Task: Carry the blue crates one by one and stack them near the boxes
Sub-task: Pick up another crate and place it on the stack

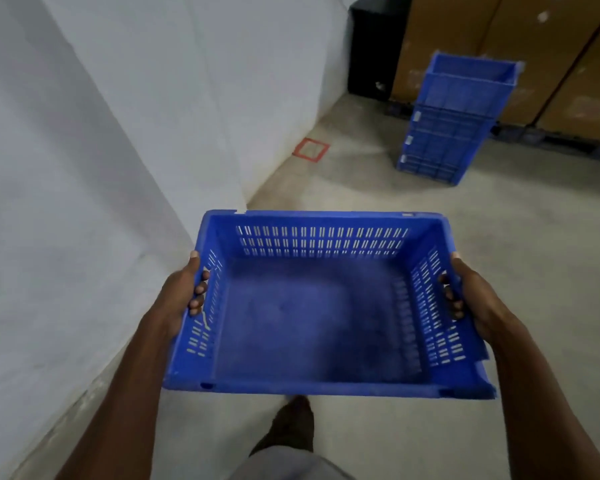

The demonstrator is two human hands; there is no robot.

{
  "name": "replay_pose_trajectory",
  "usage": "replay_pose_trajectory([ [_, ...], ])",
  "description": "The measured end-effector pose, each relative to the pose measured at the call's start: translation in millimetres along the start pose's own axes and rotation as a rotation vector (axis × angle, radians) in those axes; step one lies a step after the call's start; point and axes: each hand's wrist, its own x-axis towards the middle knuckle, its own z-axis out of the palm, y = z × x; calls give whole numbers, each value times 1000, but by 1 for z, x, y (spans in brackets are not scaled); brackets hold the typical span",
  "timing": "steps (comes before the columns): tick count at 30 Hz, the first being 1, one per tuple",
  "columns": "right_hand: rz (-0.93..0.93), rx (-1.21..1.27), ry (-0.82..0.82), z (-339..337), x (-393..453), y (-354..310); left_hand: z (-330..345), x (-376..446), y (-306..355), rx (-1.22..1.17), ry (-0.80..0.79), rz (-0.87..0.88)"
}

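- Blue crate (319,306) held up in front of the person, open side up, nothing inside.
- Left hand (182,296) clamps the crate's left wall, fingers curled thru the handle slot.
- Right hand (471,296) grips the right wall the same way; hands apart, one per side.
- Crate stack (454,123) stands ahead on the floor (534,237), right by the cardboard boxes (551,53).
- White wall (101,133) to the left, red floor square (311,149) at its base.

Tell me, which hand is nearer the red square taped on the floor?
Left. The left hand grips the carried blue plastic crate on the red taped square's side; the right hand grips the opposite side.
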Motion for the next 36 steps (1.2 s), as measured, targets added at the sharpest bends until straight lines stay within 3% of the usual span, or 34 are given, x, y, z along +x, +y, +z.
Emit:
replay_pose_trajectory([
  [13, 32, 227, 392, -114, 161, -112, 262, 250, 202, 170, -352, 79],
  [20, 18, 215, 488, -183, 296, -169, 411, 366, 278, 189, -401, 90],
  [29, 30, 163, 459, -288, 495, -291, 570, 486, 364, 157, -346, 38],
  [36, 21, 180, 408, -333, 663, -383, 670, 603, 448, 153, -315, 64],
])
